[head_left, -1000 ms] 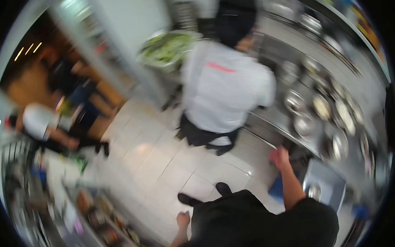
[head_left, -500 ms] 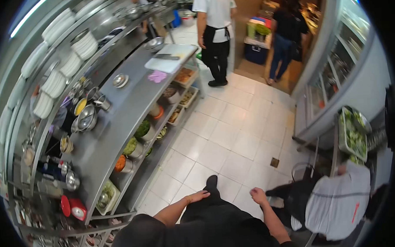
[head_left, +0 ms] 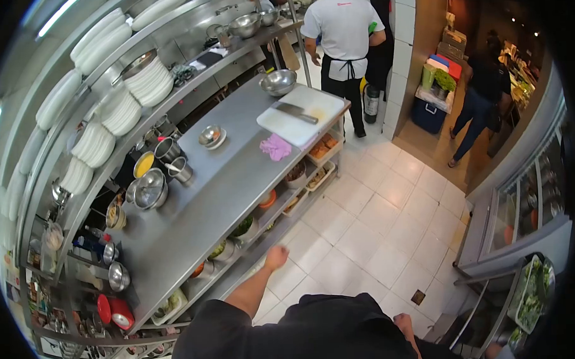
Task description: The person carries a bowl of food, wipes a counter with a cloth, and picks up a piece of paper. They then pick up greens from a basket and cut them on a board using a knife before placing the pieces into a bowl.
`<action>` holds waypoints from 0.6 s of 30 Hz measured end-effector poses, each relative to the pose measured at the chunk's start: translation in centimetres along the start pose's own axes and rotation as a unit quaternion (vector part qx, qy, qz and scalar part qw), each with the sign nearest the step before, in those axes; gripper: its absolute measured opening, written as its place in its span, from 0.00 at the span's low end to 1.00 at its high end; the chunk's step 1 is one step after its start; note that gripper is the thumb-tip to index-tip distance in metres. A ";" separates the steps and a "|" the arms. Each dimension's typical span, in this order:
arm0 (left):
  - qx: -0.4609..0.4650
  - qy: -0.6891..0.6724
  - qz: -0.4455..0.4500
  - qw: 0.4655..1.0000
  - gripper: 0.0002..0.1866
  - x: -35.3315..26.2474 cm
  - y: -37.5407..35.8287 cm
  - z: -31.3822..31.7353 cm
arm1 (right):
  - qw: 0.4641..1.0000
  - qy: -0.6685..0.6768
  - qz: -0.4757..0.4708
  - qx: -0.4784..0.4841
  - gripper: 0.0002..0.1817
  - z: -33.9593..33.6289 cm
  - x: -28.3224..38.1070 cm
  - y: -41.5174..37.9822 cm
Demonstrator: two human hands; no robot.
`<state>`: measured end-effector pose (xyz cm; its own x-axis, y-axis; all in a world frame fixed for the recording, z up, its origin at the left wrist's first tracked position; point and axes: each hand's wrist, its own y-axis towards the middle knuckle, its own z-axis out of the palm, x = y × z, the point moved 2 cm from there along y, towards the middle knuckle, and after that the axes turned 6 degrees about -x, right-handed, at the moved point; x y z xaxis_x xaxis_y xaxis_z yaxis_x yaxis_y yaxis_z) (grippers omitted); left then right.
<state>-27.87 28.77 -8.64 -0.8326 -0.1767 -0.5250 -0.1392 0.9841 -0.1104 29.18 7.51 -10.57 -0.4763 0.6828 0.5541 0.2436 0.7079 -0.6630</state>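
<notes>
My left hand (head_left: 276, 258) is closed in a loose fist, with nothing visible in it. It hangs over the floor just off the front edge of the steel worktable (head_left: 193, 211), touching nothing. Low in the view, my right hand (head_left: 403, 323) is at my side with its fingers curled and nothing showing in them. On the worktable's far end lies a white cutting board (head_left: 282, 124) with a cleaver (head_left: 296, 112) on it. A purple cloth (head_left: 275, 147) rests beside the board, and a steel bowl (head_left: 278, 83) stands behind it.
Under the table, a shelf holds food tubs (head_left: 243, 229). Stacked plates (head_left: 150, 83) line the rack at left, above a red scale (head_left: 118, 312). A person in a white shirt (head_left: 343, 25) stands ahead; another (head_left: 481, 93) is through the doorway. A tray of greens (head_left: 532, 294) stands right.
My view has turned and moved forward along the table. My left hand has risen from my thigh and closed. The person in white now has their back to me; the crouching person has mostly left view.
</notes>
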 end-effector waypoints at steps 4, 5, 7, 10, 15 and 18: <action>-0.242 -0.122 0.067 0.960 0.10 -10.9 17.9 -8.3 | 0.979 0.075 0.093 0.167 0.12 3.9 -12.1 17.1; -0.234 -0.100 0.040 0.966 0.10 -12.9 21.3 -10.4 | 0.933 0.165 0.204 0.247 0.13 4.5 -16.3 22.0; -0.303 0.027 0.050 0.951 0.11 -13.3 27.8 -11.6 | 0.962 0.004 0.136 0.235 0.13 2.0 -12.7 26.1; -0.256 0.101 -0.042 0.960 0.13 -11.4 32.9 -11.9 | 0.831 -0.495 -0.179 0.177 0.23 -1.7 -7.0 31.0; -0.226 0.126 -0.114 0.959 0.12 -10.4 34.5 -12.3 | 0.882 -0.416 -0.219 0.011 0.19 -11.6 10.9 40.4; -0.219 0.078 -0.118 0.965 0.14 -9.2 33.9 -12.5 | 0.813 -0.527 -0.199 0.147 0.16 -13.8 23.2 47.0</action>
<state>-31.60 64.03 3.03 -0.8154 -0.4259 -0.3922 -0.5205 0.8358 0.1745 41.20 59.11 -21.91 -0.9650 -0.2345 0.1174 -0.2462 0.6559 -0.7135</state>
